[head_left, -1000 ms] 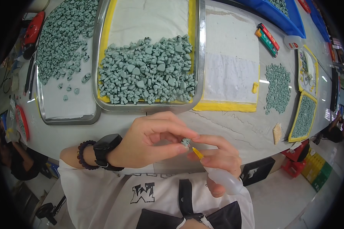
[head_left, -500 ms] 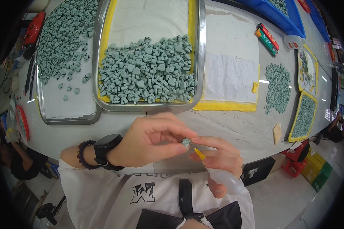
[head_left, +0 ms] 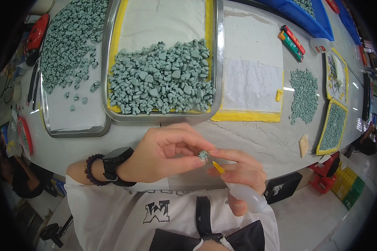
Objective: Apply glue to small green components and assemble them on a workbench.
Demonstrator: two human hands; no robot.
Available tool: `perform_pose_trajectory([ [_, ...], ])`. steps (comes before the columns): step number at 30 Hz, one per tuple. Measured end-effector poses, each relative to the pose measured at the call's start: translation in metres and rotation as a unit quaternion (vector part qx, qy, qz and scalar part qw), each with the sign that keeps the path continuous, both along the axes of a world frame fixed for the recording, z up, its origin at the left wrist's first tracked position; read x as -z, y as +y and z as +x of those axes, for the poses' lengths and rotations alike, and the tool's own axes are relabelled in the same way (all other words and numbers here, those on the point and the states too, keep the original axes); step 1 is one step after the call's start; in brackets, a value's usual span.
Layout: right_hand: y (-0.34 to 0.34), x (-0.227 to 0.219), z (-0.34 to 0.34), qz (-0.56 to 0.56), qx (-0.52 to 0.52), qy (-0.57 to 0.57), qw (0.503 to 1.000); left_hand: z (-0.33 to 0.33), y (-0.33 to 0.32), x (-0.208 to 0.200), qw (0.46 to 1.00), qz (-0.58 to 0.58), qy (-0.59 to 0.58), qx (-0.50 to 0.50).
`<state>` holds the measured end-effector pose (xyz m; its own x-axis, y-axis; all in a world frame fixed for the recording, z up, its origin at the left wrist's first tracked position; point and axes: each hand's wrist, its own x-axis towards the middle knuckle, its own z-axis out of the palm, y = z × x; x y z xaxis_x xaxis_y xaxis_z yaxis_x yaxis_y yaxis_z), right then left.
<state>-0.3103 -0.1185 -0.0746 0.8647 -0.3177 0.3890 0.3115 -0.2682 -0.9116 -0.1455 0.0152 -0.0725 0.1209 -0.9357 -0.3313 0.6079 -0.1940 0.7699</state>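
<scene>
Thumb and forefinger of my left hand [head_left: 167, 152] pinch a small grey-green plastic piece [head_left: 203, 155] over the table's near edge. My right hand [head_left: 245, 169] grips a translucent white squeeze bottle [head_left: 249, 197] with a narrow yellow nozzle [head_left: 218, 167]. The nozzle tip points up toward the piece, a small gap apart from it. My right forefinger reaches out to the piece and to the left fingertip. Beyond my hands, a metal tray [head_left: 163, 118] holds a heap of similar grey-green pieces [head_left: 159, 79] on a yellow-edged white lining.
A second tray [head_left: 77, 133] with more pieces stands at left. Right of the middle lies a yellow-edged white board [head_left: 251, 85]. Further right are a loose patch of pieces [head_left: 304, 96], red and green box-cutter-like tools [head_left: 292, 44], a small yellow-edged tray [head_left: 318, 142] and a blue bin [head_left: 324, 25].
Both hands stay almost in place. The bottle and its yellow nozzle have shifted very slightly to the left; the piece is still pinched.
</scene>
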Motion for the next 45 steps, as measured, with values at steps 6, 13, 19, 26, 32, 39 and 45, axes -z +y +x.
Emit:
perform_pose_trajectory([
  [6,-0.03,-0.001,-0.014,-0.164,0.094,0.126,0.974,0.004,-0.002,0.003,0.999,-0.023,-0.039,0.02],
  [13,-0.059,0.006,-0.04,-0.436,0.268,0.2,0.836,0.006,-0.004,0.001,0.997,-0.048,-0.061,-0.025],
  [19,-0.113,0.008,-0.086,-0.367,0.417,0.303,0.774,0.007,-0.006,-0.002,0.998,-0.002,-0.06,-0.038],
  [26,-0.122,0.013,-0.081,-0.392,0.382,0.315,0.775,0.006,-0.006,-0.002,0.998,-0.036,-0.05,-0.011],
  [32,-0.12,0.02,-0.084,-0.43,0.365,0.311,0.765,0.005,-0.006,-0.001,0.999,-0.027,-0.044,0.007],
  [39,-0.115,0.019,-0.08,-0.42,0.39,0.292,0.766,0.003,-0.003,-0.002,0.999,-0.009,-0.041,0.03],
  [45,-0.048,-0.032,-0.046,-0.256,0.257,0.135,0.922,-0.003,-0.009,-0.008,0.995,-0.008,-0.089,0.041],
])
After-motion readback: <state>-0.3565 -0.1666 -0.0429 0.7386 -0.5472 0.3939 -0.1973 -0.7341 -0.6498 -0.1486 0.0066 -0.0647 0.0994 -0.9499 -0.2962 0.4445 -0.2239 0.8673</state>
